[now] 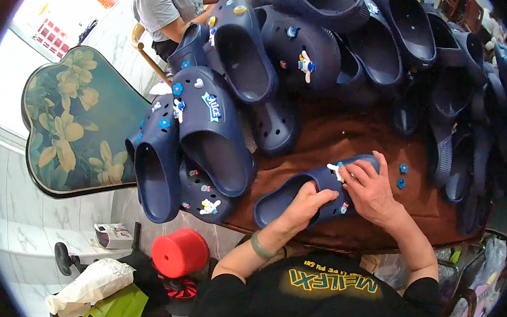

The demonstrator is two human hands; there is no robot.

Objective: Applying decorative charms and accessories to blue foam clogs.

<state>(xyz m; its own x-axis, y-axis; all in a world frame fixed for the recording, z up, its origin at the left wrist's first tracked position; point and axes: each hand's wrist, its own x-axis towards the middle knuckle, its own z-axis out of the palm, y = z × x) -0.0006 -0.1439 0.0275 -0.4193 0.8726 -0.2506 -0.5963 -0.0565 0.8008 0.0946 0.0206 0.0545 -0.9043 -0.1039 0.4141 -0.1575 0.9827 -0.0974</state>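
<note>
A navy clog point(279, 202) lies on the brown-covered table in front of me, its toe pointing right. My left hand point(306, 207) grips it by the opening, fingers inside and thumb on the upper. Over the toe part, my right hand point(372, 191) is closed, fingertips bent beside a white figure charm point(335, 171); whether they pinch it is hidden. A small round pink charm point(344, 208) sits on the clog's near side. Just right of my right hand lie two loose blue flower charms, one point(404, 168) farther and one point(401, 183) nearer.
Many navy clogs are piled along the table's far side, some decorated, like the one point(213, 132) at left. Brown cloth point(347, 136) covers the table. A red stool point(180, 253) and a patterned chair back point(78, 121) stand left. Another person point(165, 13) works across the table.
</note>
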